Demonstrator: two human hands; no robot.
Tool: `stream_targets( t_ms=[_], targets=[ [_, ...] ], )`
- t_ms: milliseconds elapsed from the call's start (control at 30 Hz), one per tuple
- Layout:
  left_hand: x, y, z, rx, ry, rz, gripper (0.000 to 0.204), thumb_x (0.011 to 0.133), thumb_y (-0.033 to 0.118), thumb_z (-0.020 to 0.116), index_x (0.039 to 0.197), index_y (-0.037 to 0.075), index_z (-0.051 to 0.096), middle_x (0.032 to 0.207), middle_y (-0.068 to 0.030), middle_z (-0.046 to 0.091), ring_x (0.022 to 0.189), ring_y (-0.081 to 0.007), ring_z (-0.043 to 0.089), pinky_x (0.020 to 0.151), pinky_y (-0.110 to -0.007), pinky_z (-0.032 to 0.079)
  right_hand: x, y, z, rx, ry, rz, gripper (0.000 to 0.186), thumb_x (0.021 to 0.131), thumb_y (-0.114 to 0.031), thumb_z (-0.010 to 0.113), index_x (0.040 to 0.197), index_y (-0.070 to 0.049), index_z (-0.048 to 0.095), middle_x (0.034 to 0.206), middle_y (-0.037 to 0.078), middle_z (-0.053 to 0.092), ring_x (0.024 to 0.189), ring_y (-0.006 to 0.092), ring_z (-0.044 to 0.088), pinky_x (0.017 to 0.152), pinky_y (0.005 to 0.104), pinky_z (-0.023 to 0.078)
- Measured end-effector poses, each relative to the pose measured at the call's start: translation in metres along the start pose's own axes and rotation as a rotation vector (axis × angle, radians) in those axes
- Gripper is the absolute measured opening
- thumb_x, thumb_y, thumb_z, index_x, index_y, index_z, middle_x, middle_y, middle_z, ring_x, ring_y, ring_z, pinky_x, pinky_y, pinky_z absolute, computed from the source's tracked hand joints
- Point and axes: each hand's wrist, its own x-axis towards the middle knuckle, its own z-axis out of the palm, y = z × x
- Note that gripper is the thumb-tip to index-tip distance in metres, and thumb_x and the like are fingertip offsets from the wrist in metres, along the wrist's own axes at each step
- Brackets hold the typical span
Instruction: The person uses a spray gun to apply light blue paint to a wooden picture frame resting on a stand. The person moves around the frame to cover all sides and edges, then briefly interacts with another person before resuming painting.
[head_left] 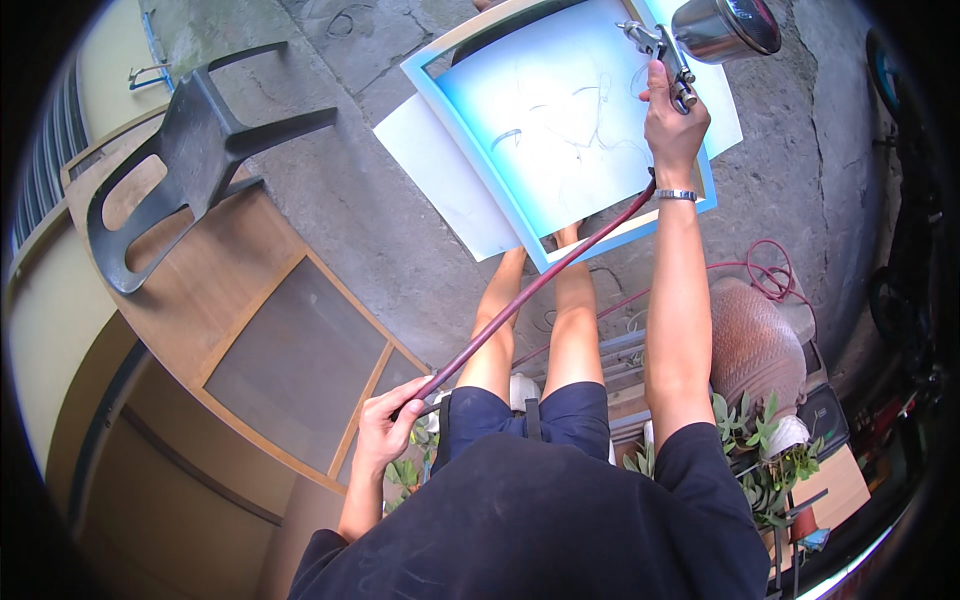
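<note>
My right hand [676,125] is closed round the handle of a metal spray gun [655,45], which has a silver paint cup [725,30] at its side. The gun is over the far right of a white sheet [555,110] with thin dark line marks and light blue shading along its edges. A blue-tinted frame [480,165] surrounds the sheet. From below the gun a dark red hose [540,280] runs down to my left hand [385,420], whose fingers are wrapped round it near my hip.
A grey plastic chair [195,150] lies tipped on the left beside a wood-framed panel [290,340]. White paper [440,180] extends under the frame on the concrete floor [350,200]. To the right stand a large brown jar [755,340], potted plants [765,450] and a coiled red hose [775,275].
</note>
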Motion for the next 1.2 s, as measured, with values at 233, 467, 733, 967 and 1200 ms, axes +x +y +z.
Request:
stream_targets(
  t_ms=[233, 467, 733, 967, 1200],
  targets=[
    [0.002, -0.001, 0.002, 0.006, 0.031, -0.029, 0.027, 0.096, 0.008, 0.064, 0.12, -0.003, 0.07, 0.112, -0.0182, 0.075, 0.099, -0.0254, 0.074, 0.087, -0.033, 0.056, 0.005, -0.003, -0.006, -0.059, 0.152, -0.012, 0.04, 0.099, -0.04, 0.067, 0.082, -0.003, 0.072, 0.059, 0.003, 0.066, 0.049, 0.0123, 0.063, 0.046, 0.026, 0.042],
    [0.001, -0.01, -0.007, 0.011, 0.055, -0.007, 0.026, 0.096, 0.008, 0.065, 0.118, -0.003, 0.071, 0.112, -0.0181, 0.075, 0.1, -0.0253, 0.073, 0.089, -0.033, 0.055, -0.008, -0.015, -0.007, -0.023, 0.065, 0.008, 0.043, 0.098, -0.042, 0.068, 0.083, -0.003, 0.074, 0.063, 0.003, 0.067, 0.058, 0.011, 0.064, 0.055, 0.0276, 0.047],
    [-0.008, -0.023, -0.026, 0.066, 0.055, -0.096, 0.026, 0.095, 0.007, 0.065, 0.118, -0.003, 0.071, 0.111, -0.0175, 0.075, 0.098, -0.0239, 0.074, 0.087, -0.031, 0.055, -0.054, -0.047, -0.012, 0.212, -0.365, 0.134, 0.037, 0.096, -0.033, 0.072, 0.092, 0.004, 0.073, 0.063, 0.002, 0.063, 0.06, 0.0053, 0.055, 0.053, 0.0235, 0.04],
    [0.007, -0.004, 0.0, 0.007, 0.053, 0.011, 0.027, 0.095, 0.005, 0.065, 0.12, -0.002, 0.071, 0.112, -0.0172, 0.075, 0.096, -0.0225, 0.074, 0.085, -0.031, 0.055, -0.002, -0.018, -0.008, 0.021, -0.099, 0.006, 0.044, 0.096, -0.046, 0.069, 0.088, -0.003, 0.075, 0.063, 0.002, 0.068, 0.057, 0.0087, 0.063, 0.053, 0.0263, 0.045],
    [0.013, 0.0, 0.007, 0.004, 0.033, -0.049, 0.027, 0.096, 0.008, 0.066, 0.121, -0.001, 0.071, 0.109, -0.0159, 0.076, 0.092, -0.0191, 0.073, 0.081, -0.029, 0.055, 0.027, -0.012, -0.014, -0.109, 0.268, -0.119, 0.041, 0.101, -0.037, 0.065, 0.082, -0.001, 0.071, 0.058, 0.003, 0.066, 0.052, 0.0123, 0.064, 0.049, 0.0257, 0.044]
  ],
)
